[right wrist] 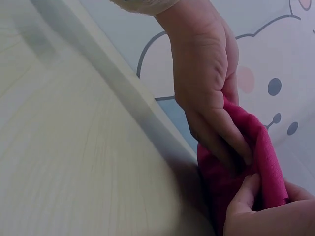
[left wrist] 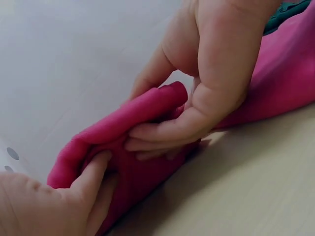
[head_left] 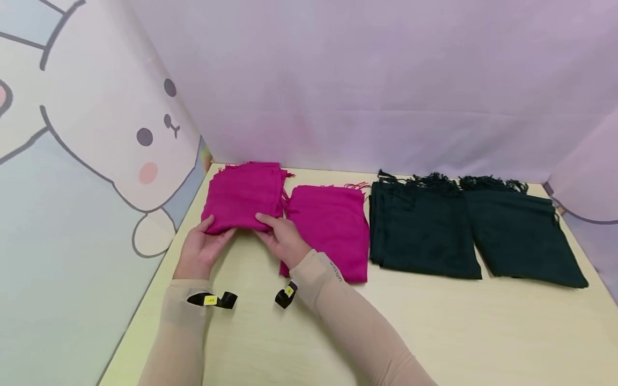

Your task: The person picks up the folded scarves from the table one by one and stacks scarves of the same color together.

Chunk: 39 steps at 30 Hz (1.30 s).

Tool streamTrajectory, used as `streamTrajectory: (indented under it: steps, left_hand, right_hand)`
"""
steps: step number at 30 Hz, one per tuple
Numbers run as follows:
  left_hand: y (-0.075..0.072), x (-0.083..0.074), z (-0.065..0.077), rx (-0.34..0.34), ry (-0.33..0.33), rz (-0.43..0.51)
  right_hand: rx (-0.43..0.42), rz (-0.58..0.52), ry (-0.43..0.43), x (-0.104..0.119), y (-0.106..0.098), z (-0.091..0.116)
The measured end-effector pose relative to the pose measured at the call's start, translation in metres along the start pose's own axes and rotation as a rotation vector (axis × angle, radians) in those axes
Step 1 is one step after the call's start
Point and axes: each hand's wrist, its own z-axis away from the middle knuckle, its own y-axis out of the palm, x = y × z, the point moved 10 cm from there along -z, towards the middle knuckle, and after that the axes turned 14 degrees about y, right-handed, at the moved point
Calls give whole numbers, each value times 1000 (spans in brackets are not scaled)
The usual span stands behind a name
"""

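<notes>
Worktop (head_left: 434, 332): two dark green scarves (head_left: 425, 230) and one magenta scarf (head_left: 333, 225) lie folded. A second magenta scarf (head_left: 241, 195), far left, appears nearly folded; left hand (head_left: 198, 252) and right hand (head_left: 285, 241) each pinch its near edge.

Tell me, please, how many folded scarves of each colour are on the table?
Magenta scarves: 2, the held magenta scarf gripped at its near edge by the left hand and right hand, and the flat magenta scarf beside it.
Dark green scarves: 2, the left dark green scarf and the right dark green scarf.
Total: 4
</notes>
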Motion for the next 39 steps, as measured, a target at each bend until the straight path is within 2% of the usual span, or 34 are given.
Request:
streamTrajectory:
  steps: [5,10,14,20,24,28,30,34,39]
  left_hand:
    - [-9,-3,1,16,3,-56]
    - [-23,-4,3,6,-4,-28]
    - [-28,-2,4,9,-14,-40]
    - [-30,-1,3,-7,-8,-123]
    - [-28,-1,6,-2,-2,-131]
    - [-21,-2,10,53,31,-127]
    - [-18,-3,11,94,65,-163]
    - [-10,-7,14,184,145,-291]
    - [7,-13,20,315,266,-478]
  right_hand:
    - [-19,26,43,-1,-5,-1]
    - [-57,103,74,-5,-7,-3]
    - [-81,176,24,-2,-10,-2]
    - [-118,248,-44,8,-13,2]
    - [-117,317,-89,14,-11,4]
    - [-99,393,-129,19,-7,7]
    - [-84,410,-139,21,-4,9]
    - [-52,438,-147,23,2,13]
    - [12,459,-167,28,12,19]
